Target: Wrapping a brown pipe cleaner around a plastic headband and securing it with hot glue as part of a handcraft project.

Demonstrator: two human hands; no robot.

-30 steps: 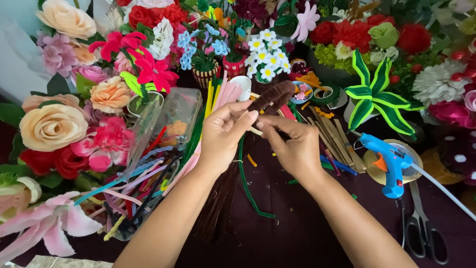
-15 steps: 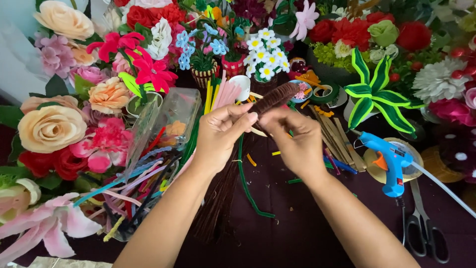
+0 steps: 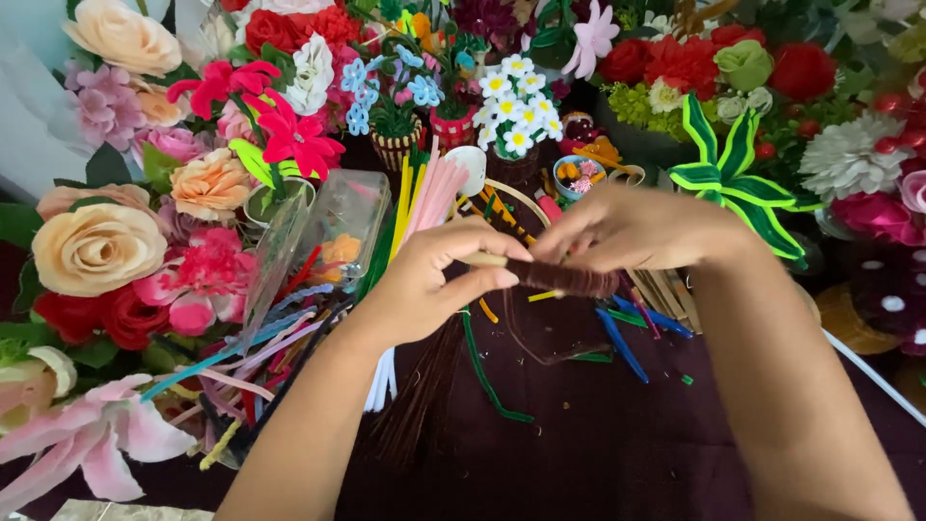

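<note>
The right hand (image 3: 641, 227) lies palm-down over the middle of the table, so its fingertips are hidden beneath it and the exact hold cannot be made out; it closes over the right end of a dark brown fuzzy pipe cleaner coil (image 3: 569, 280), which lies level between the two hands above the dark cloth (image 3: 617, 444). The left hand (image 3: 439, 280) pinches the coil's left end between thumb and forefinger, along with a pale stick (image 3: 482, 259) whose far part is covered by the fingers; a thin brown wire loop (image 3: 540, 352) hangs under the coil, faint against the cloth. The right forearm crosses the lower right and hides whatever lies behind it; only a white cord (image 3: 873, 376) shows past it.

Under the left wrist a dark bundle of brown stems (image 3: 424, 386) fans toward the lower edge; a green pipe cleaner (image 3: 487, 376) curves just beside it. Blue sticks (image 3: 617, 338) lie below the coil. A clear plastic box (image 3: 338, 227) stands left of the hands, with pink pipe cleaners (image 3: 434, 193) leaning behind; a cream rose (image 3: 96, 246) sits far left, a green striped leaf ornament (image 3: 733, 178) to the right, and white daisies (image 3: 516, 111) behind.
</note>
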